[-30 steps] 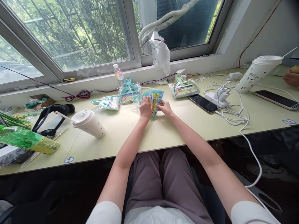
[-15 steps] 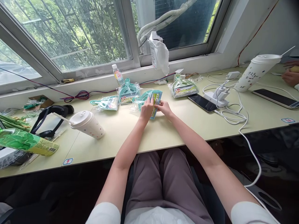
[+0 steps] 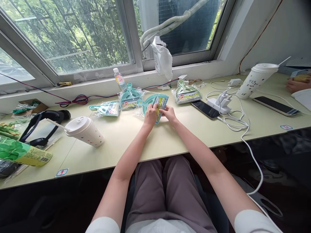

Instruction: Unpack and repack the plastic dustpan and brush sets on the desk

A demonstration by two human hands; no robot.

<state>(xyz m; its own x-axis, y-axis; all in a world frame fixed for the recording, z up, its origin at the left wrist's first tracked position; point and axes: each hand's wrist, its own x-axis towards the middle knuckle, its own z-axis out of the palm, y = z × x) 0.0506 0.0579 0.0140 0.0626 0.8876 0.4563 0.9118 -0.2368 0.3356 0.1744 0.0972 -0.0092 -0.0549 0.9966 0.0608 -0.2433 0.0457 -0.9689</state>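
Both of my hands are on a teal mini dustpan and brush set (image 3: 162, 101) with a yellow label and clear wrapping. My left hand (image 3: 150, 116) grips it from the left with fingers over the label. At its lower right edge, my right hand (image 3: 168, 113) pinches the side between thumb and fingers. The set's handle end points left, and its bristle side faces right. Left of it lie a wrapped teal set (image 3: 131, 97) standing handle up and another wrapped set (image 3: 108, 108) lying sideways. A greener wrapped set (image 3: 186, 94) is to the right.
A white cup with straw (image 3: 85, 131) stands at left, near a headset (image 3: 46, 126) and a green drink bottle (image 3: 24, 152). At right are a phone (image 3: 205, 109), a power strip with cables (image 3: 220, 103) and a tall cup (image 3: 257, 79). Another person's hand (image 3: 297, 84) shows far right.
The view has shifted slightly, so everything sits a little further left. My hands still hold the dustpan and brush set in nearly the same place.
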